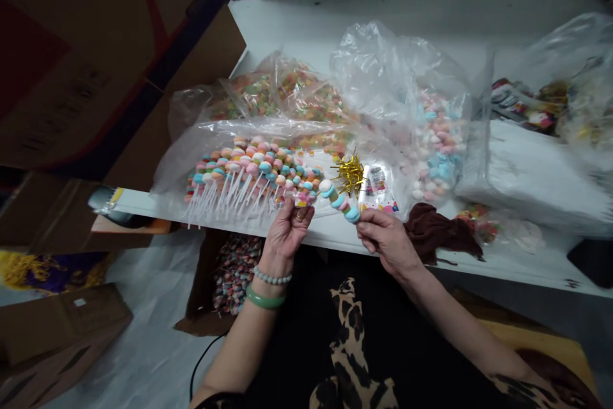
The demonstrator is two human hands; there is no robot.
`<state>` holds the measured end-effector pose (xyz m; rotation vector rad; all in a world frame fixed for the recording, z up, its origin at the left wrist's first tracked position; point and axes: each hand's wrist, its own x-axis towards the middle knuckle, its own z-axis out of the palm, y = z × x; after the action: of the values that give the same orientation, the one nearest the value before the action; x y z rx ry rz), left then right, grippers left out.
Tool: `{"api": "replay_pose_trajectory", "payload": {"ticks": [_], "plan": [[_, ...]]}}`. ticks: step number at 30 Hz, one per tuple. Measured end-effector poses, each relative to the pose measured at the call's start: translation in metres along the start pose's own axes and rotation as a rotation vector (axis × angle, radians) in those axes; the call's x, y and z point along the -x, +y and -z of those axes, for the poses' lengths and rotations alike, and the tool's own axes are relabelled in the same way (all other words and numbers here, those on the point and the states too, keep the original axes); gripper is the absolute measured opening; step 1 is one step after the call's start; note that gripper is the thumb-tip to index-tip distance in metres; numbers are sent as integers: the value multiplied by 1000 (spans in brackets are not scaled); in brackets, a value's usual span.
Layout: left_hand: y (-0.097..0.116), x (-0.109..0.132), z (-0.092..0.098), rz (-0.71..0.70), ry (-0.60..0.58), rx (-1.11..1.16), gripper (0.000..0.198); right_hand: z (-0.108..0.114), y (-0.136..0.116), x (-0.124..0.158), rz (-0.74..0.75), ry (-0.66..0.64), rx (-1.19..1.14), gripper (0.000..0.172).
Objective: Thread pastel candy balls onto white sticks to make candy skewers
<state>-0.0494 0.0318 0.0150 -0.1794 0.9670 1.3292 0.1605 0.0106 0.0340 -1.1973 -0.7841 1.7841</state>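
Observation:
My right hand [387,235] pinches the end of a candy skewer [339,201] threaded with pastel blue, white, pink and green pieces. The skewer tilts up to the left, over the white table. Between the thumb and fingers of my left hand [287,230] is a small clear printed bag [304,196] with colourful marks. Left of that hand lies a heap of finished candy skewers [253,163], their white sticks [225,198] pointing toward me. Gold twist ties [351,174] lie in a bunch beyond the held skewer, beside a stack of printed bags [378,189].
Large plastic bags of gummy candy [287,90] and pastel candy [438,147] stand behind. A brown cloth [440,230] lies at the right front edge. A big cardboard box [105,45] rises at left. An open carton of wrapped candy [237,275] sits below the table.

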Motion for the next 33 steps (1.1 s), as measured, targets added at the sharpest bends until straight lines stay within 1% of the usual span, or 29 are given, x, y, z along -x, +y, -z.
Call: {"api": "replay_pose_trajectory", "payload": {"ticks": [4,9,13,20,23,25,26,28,31,33], "plan": [[-1,4,-5,23,-17,-1,28,0,11,5,-18,-64,24,13],[-3,6,-2,38,-77,-19,31,4,13,0,-11,-61,29,14],[-2,7,0,65,-84,9,38,6,13,-1,-7,-51,60,15],[1,6,0,72,-123,83,38,9,18,-1,-27,-59,112,16],[2,4,3,55,-122,74,33,11,19,-2,-23,-66,158,16],[1,3,6,41,-115,39,28,13,18,-3,37,-57,252,13],[1,2,8,34,-110,14,26,14,17,-3,98,-45,323,10],[2,0,11,14,-109,-44,21,16,15,-2,271,-15,502,8],[2,0,14,-36,-129,-123,15,21,11,2,534,-1,791,13],[3,1,14,-82,-155,-182,14,25,10,6,646,0,962,19]]}}
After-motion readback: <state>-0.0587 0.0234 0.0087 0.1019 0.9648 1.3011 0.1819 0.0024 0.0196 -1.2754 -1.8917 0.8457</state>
